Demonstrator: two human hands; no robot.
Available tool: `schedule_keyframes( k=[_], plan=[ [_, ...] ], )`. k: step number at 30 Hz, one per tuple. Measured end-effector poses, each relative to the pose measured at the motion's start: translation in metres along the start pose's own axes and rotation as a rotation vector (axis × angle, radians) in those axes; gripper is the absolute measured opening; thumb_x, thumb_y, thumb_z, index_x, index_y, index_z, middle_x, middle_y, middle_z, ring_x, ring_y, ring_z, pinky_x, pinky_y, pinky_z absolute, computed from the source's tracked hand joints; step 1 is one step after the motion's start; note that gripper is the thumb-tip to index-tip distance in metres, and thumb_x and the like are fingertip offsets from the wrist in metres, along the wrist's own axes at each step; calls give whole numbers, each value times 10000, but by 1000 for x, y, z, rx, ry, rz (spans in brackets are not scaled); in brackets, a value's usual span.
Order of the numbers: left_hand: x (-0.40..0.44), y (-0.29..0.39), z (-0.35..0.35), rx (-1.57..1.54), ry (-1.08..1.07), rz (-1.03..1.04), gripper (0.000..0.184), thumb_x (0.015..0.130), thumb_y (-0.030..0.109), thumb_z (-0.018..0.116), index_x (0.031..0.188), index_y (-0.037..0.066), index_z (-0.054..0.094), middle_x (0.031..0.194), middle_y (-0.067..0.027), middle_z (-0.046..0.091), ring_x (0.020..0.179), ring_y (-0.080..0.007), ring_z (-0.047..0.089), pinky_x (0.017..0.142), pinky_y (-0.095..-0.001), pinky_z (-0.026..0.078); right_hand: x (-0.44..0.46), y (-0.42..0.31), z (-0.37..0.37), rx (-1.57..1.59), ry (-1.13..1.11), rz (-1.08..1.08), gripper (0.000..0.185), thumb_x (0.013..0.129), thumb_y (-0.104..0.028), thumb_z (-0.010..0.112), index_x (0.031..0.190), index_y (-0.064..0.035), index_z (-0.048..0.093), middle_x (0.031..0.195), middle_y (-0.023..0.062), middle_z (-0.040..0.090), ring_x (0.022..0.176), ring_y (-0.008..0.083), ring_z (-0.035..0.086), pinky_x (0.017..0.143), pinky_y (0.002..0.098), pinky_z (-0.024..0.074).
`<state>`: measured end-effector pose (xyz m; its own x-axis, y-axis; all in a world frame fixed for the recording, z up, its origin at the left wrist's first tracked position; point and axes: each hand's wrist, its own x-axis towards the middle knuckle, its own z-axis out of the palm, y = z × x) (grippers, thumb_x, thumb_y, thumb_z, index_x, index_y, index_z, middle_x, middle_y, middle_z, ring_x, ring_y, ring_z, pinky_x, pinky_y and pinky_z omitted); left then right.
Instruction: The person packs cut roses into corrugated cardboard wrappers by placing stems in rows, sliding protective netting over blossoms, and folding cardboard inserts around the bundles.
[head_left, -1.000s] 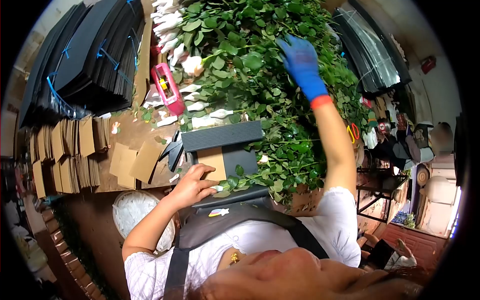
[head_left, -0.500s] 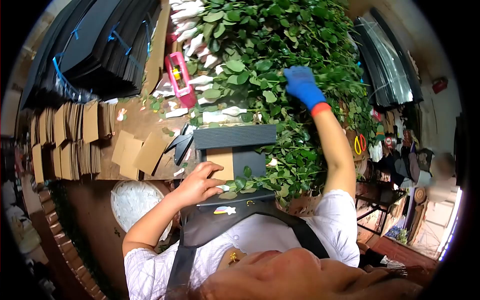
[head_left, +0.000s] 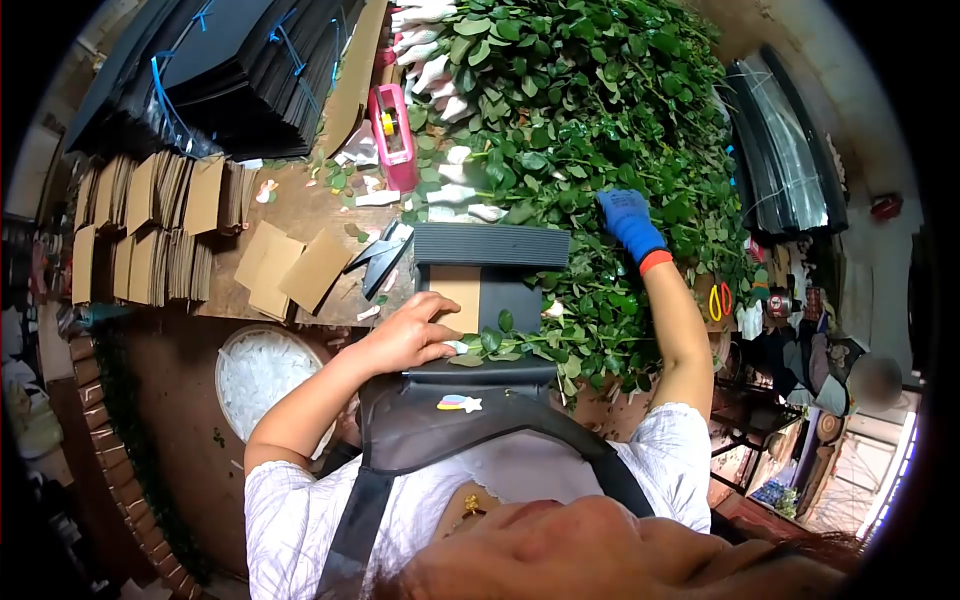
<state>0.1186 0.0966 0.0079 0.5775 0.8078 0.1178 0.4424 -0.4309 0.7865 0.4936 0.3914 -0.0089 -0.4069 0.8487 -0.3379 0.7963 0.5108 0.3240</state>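
Observation:
My left hand (head_left: 412, 335) is bare, with its fingers spread over a tan cardboard piece (head_left: 459, 296) set in a black ridged wrapper (head_left: 492, 246). Its thumb side is by the white-sleeved head of a leafy rose stem (head_left: 500, 342) lying across the wrapper's near part. My right hand (head_left: 628, 222), in a blue glove with an orange cuff, is in the leafy rose pile (head_left: 590, 110). Its fingers are curled at the stems, the tips partly hidden by leaves. White-sleeved heads (head_left: 455, 173) lie at the pile's left side.
A pink tape dispenser (head_left: 398, 150) and a dark stapler-like tool (head_left: 382, 258) are left of the wrapper. Cardboard stacks (head_left: 150, 215) and black sheets (head_left: 240, 75) stand farther left. A white-filled tub (head_left: 265, 380) is below the table; yellow-and-red-handled scissors (head_left: 720, 301) are at right.
My right hand has drawn back toward me through the leaves, and some sleeved heads have shifted with it. My left hand stays at the cardboard. The camera view has shifted.

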Motion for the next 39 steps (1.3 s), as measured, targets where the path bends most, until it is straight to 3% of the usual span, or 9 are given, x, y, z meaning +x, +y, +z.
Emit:
schedule_keyframes(
  k=[2,8,14,21,26,29,33,35,39],
  plan=[
    [1,0,-1,22,-6,14,285,845,260,772,1074,89,767,1296,-134,569,1196,-332,512,1014,-424,437,-6,0,-8,-36,1,1,212,849,-157,652,1057,-119,642,1099,132,694,1023,333,667,872,428,526],
    [0,-1,0,46,17,27,290,832,249,778,1075,92,770,1299,-143,576,1221,-342,516,1026,-438,437,-66,20,-76,417,1055,-22,280,817,-131,646,1096,-113,666,1083,149,681,1007,357,637,913,420,513],
    [-1,3,1,11,20,-7,317,832,232,783,1106,77,752,1292,-144,586,1222,-343,527,1034,-432,441,-148,18,-125,141,971,10,487,719,-53,698,1196,-138,646,1180,121,652,1120,352,591,1025,466,472],
    [-10,-5,13,-229,102,-329,940,744,230,891,1492,91,339,1295,-173,618,1115,-338,638,928,-388,518,-224,-49,-76,11,46,-5,120,827,-104,618,908,-185,656,890,96,671,878,321,663,774,445,509],
    [-4,5,7,-197,81,-171,493,786,181,843,1238,93,665,1162,-116,667,1060,-302,661,889,-373,529,-208,-53,-45,68,-326,-59,295,867,-262,655,1158,-218,668,917,98,679,938,322,666,808,440,517],
    [0,9,0,-190,23,-210,428,815,158,820,1202,54,671,1103,-121,665,1014,-275,659,875,-363,524,-185,-24,-74,208,-37,-59,325,896,-370,630,1177,-210,655,923,121,676,912,329,672,812,443,531],
    [7,9,-5,-110,5,-213,313,887,140,732,1188,72,681,1044,-124,627,959,-298,650,847,-364,527,-72,-23,-58,248,474,9,236,893,-274,647,1102,-165,639,971,75,695,935,282,677,818,440,521],
    [11,7,-6,-68,2,-162,301,884,116,723,1180,78,687,1030,-122,616,960,-301,642,835,-371,526,-13,-30,-23,52,553,-31,227,881,-246,653,1082,-142,653,988,76,687,937,279,677,805,426,528],
    [13,9,-7,11,16,-91,272,884,106,705,1156,93,699,1011,-87,596,988,-287,611,854,-387,511,37,-14,-11,53,245,99,186,836,-165,663,1015,-117,682,1113,85,678,1013,292,664,924,419,501]
  ],
)
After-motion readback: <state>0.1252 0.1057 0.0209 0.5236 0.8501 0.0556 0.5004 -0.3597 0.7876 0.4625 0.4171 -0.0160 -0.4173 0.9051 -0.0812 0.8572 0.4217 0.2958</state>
